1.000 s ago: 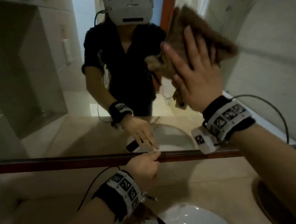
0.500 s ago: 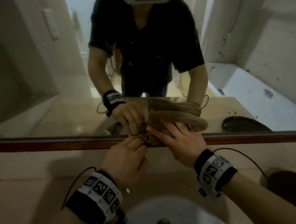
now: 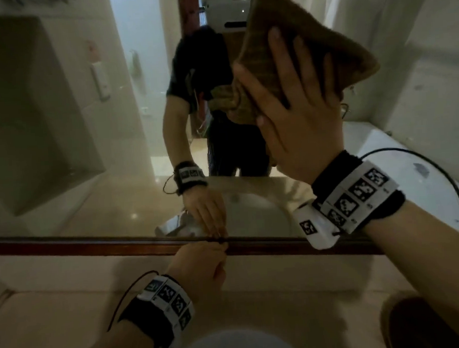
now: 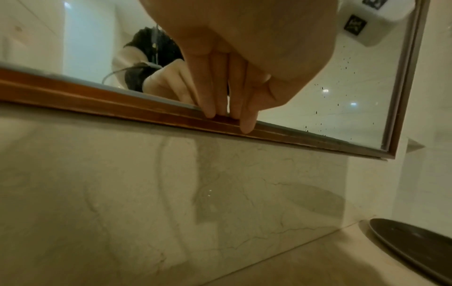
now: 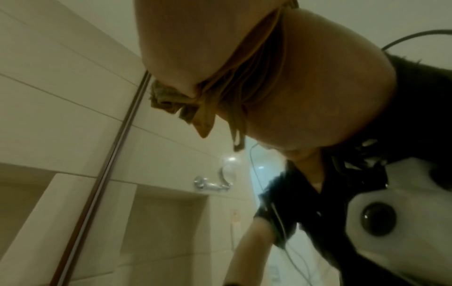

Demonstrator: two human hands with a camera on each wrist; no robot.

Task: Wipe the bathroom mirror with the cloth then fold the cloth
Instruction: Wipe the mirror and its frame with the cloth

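Note:
The brown cloth [image 3: 309,36] is spread flat against the upper part of the mirror [image 3: 115,153]. My right hand [image 3: 298,90] presses it to the glass with straight, spread fingers. In the right wrist view the cloth [image 5: 176,104] bunches out from under my palm [image 5: 293,77]. My left hand [image 3: 201,265] is low, its straight fingertips [image 4: 210,112] touching the mirror's wooden bottom frame [image 4: 122,108] and holding nothing. The glass reflects the person and both hands.
A white sink [image 3: 240,346] lies just below my arms on the beige counter. A dark dish [image 3: 417,323] sits on the counter at the right, also shown in the left wrist view [image 4: 415,243]. Dark specks [image 4: 342,77] dot the glass near the mirror's right edge.
Half a second ago both hands were on the cloth at the bottom frame. The right hand has since carried it up and pressed it on the glass; the left stays at the frame.

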